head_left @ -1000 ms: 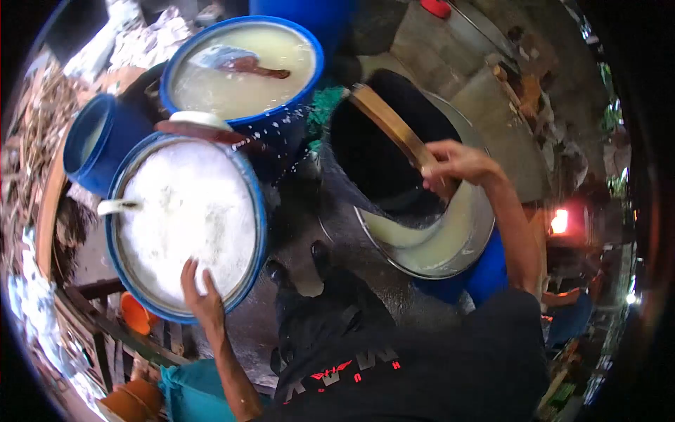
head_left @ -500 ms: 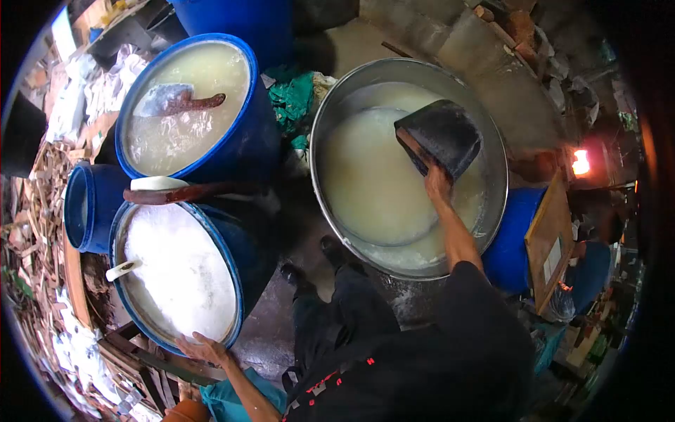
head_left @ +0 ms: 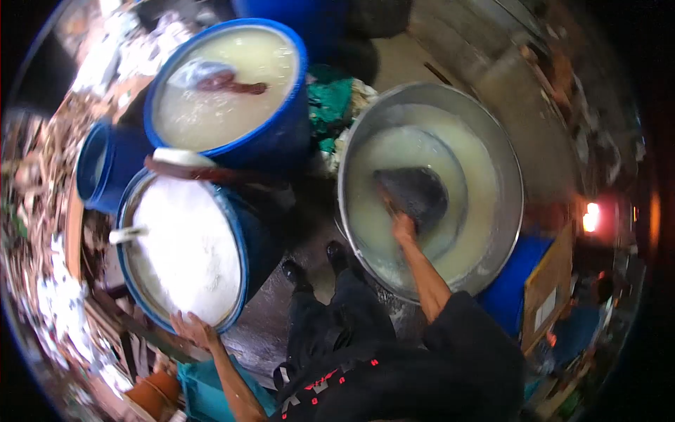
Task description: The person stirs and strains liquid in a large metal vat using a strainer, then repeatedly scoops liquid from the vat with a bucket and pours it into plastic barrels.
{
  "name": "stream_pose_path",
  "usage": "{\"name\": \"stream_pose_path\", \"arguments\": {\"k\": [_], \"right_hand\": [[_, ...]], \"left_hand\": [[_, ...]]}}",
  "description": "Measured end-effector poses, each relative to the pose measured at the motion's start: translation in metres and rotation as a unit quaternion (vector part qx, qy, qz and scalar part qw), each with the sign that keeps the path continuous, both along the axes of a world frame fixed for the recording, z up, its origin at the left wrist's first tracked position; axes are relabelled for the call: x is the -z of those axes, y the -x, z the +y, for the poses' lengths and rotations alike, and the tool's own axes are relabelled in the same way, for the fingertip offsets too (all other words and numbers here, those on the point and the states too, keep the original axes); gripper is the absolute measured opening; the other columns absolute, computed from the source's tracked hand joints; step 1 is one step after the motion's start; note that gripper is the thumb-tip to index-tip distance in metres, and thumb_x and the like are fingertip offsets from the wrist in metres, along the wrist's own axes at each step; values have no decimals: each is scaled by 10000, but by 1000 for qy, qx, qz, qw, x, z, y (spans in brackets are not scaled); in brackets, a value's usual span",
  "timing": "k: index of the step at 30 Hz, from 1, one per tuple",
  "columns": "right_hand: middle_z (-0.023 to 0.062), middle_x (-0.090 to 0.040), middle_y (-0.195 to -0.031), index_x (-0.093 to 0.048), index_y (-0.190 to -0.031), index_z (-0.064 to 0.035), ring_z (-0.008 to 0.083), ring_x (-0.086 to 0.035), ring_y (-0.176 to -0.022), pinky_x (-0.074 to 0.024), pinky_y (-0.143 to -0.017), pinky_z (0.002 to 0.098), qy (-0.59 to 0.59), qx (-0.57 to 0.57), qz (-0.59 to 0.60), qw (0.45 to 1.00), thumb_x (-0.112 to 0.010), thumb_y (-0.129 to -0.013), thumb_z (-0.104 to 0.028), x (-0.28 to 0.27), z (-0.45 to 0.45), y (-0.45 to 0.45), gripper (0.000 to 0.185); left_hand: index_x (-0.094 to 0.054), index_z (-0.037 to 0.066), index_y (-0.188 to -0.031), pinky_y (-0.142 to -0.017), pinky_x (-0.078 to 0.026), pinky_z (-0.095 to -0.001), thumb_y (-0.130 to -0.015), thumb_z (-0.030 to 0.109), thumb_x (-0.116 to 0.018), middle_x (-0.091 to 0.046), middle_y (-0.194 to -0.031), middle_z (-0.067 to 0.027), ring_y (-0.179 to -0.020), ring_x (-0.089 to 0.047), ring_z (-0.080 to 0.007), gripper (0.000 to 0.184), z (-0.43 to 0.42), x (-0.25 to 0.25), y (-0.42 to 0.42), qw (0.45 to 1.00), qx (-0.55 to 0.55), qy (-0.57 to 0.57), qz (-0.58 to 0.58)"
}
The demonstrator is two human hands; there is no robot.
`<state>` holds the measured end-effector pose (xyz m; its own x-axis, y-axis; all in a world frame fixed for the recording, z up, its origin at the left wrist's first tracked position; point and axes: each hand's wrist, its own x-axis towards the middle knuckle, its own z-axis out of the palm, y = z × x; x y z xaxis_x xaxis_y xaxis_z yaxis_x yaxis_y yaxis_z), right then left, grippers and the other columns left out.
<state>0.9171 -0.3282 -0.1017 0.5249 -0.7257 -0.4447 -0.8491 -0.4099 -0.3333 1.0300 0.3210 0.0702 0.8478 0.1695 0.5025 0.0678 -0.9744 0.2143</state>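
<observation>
My right hand [head_left: 403, 229] grips a black bucket [head_left: 416, 193] at its edge. The bucket is tipped down into the pale, cloudy liquid of a wide metal vat [head_left: 503, 243]. At lower left, my left hand [head_left: 195, 330] lies with fingers apart against the near rim of a blue barrel [head_left: 242, 278]. White material [head_left: 184, 243] covers that barrel's top; whether it is cloth or foam, I cannot tell. A white-handled utensil [head_left: 129, 235] pokes over its left rim. Between the barrels rests a brown curved handle with a white end [head_left: 184, 159].
Behind stands a second blue barrel [head_left: 299, 105] of cloudy liquid, with a brown-handled dipper [head_left: 232, 84] in it. A small blue drum [head_left: 95, 169] is at left. A fire [head_left: 590, 217] glows at right, beyond a wooden board [head_left: 548, 288]. Wood scraps [head_left: 42, 204] lie along the left.
My right hand has swung the black bucket leftward and lower into the vat's liquid. My left hand stays at the barrel rim. The camera view has shifted.
</observation>
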Motion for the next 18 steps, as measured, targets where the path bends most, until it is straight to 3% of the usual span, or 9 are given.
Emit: {"name": "stream_pose_path", "arguments": {"k": [2,3,4,5,6,8,14,16,18], "right_hand": [[216,-701,-906,-693,-1034,32,355,-688,-877,-516,-787,448,-52,-13,38,998,-575,-954,-487,-54,-11,-16,538],[149,-675,-795,-699,-1003,26,259,-636,-705,-499,-652,416,-112,-21,-24,993,-620,-942,-493,-88,-13,-17,529],[99,-660,-745,-707,-965,0,182,-600,-628,-475,-560,368,-302,65,-114,944,-654,-940,-400,-70,-39,-4,404],[64,-647,-725,-691,-897,-43,142,-571,-573,-438,-493,320,-265,45,-130,954,-656,-936,-289,-90,-42,-10,251],[34,-586,-649,-628,-785,-49,144,-518,-522,-389,-475,341,-273,86,-91,954,-650,-910,-230,-122,-36,-21,221],[104,-606,-651,-616,-785,4,194,-551,-503,-408,-453,338,-275,150,-52,948,-611,-927,-179,-184,-15,-36,232],[120,-651,-729,-627,-875,19,200,-618,-565,-496,-468,338,-290,158,-164,930,-616,-925,-168,-210,-25,2,195],[117,-653,-732,-628,-887,23,194,-625,-570,-514,-476,334,-277,151,-176,932,-613,-925,-163,-249,-6,9,190],[111,-646,-722,-630,-885,17,184,-621,-566,-515,-477,326,-245,79,-166,952,-604,-918,-141,-296,20,4,163]], "left_hand": [[-611,-54,-1194,-1138,-328,-493,-970,203,-594,-496,-1416,-250,-1341,-435,-397,342,4,6,1,999,-10,18,-28],[-611,-43,-1189,-1141,-321,-499,-942,150,-615,-493,-1419,-246,-1349,-425,-398,313,6,8,2,999,-8,33,-33],[-605,-38,-1193,-1149,-306,-502,-928,132,-621,-482,-1428,-238,-1369,-398,-394,315,-5,-4,2,999,-33,20,-13],[-597,-28,-1205,-1161,-285,-495,-921,135,-627,-462,-1444,-226,-1385,-373,-389,329,-10,-13,0,996,-27,76,-28],[-590,-8,-1223,-1168,-270,-495,-910,141,-638,-447,-1454,-216,-1390,-359,-389,350,-4,-6,1,997,-28,63,-33],[-579,13,-1224,-1172,-259,-505,-893,132,-636,-441,-1456,-211,-1400,-339,-396,356,-1,-12,4,995,-24,92,-18],[-602,51,-1209,-1162,-298,-511,-888,94,-646,-485,-1422,-172,-1395,-364,-389,327,-43,-52,7,993,81,76,-38],[-599,43,-1212,-1107,-389,-467,-894,94,-653,-516,-1388,-167,-1314,-474,-374,326,-83,-73,11,962,206,178,-12],[-574,13,-1235,-1042,-454,-428,-914,124,-658,-532,-1358,-185,-1215,-564,-345,350,-133,-67,19,870,263,400,118]]}}
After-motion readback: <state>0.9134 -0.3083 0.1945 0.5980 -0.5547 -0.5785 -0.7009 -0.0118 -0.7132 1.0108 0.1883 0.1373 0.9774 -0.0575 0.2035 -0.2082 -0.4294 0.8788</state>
